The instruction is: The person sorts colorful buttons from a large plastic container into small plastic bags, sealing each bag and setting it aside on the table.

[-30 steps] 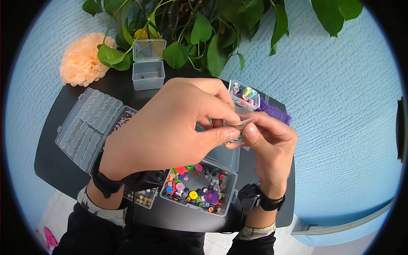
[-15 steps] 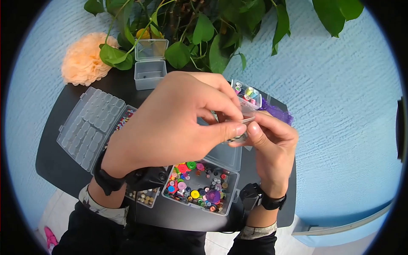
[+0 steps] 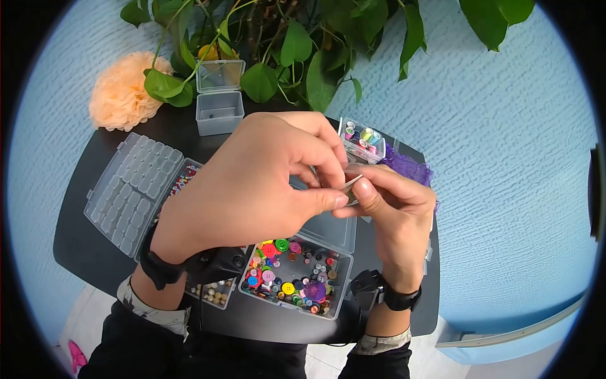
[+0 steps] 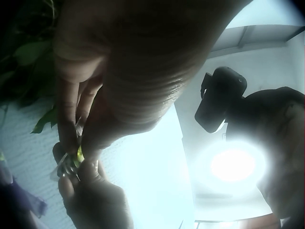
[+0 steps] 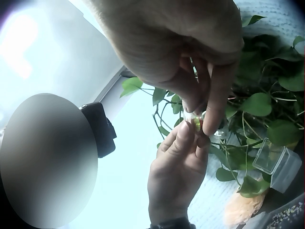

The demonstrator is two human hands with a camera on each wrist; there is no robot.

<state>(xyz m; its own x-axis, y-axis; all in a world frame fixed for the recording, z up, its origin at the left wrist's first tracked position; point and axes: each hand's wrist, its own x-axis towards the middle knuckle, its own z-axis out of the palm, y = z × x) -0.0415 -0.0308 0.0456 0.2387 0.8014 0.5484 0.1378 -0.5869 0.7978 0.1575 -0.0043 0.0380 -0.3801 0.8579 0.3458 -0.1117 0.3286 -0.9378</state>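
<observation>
In the head view, my left hand (image 3: 252, 183) reaches across the table and pinches a small clear plastic container (image 3: 352, 183) between thumb and fingers. The right hand (image 3: 398, 221) grips the same container from the other side, thumb on its near edge. Fingers hide most of it. A yellow-green bit (image 4: 80, 153) shows at the fingertips in the left wrist view, and the right wrist view shows this yellow-green bit (image 5: 197, 122) too. Below the hands lies an open clear box of coloured buttons (image 3: 346, 297), its lid partly covered by them.
Just behind the hands stands a clear box of thread spools (image 3: 379, 158), beside purple mesh (image 3: 407, 169). An open clear box (image 3: 219, 125) sits at the back, near a peach paper flower (image 3: 126, 95) and leafy plant (image 3: 297, 44). A compartment case (image 3: 129, 170) lies left.
Both hands have shifted slightly left with the container. The right hand has turned a little, and its thumb and fingers now cover more of the clear plastic.
</observation>
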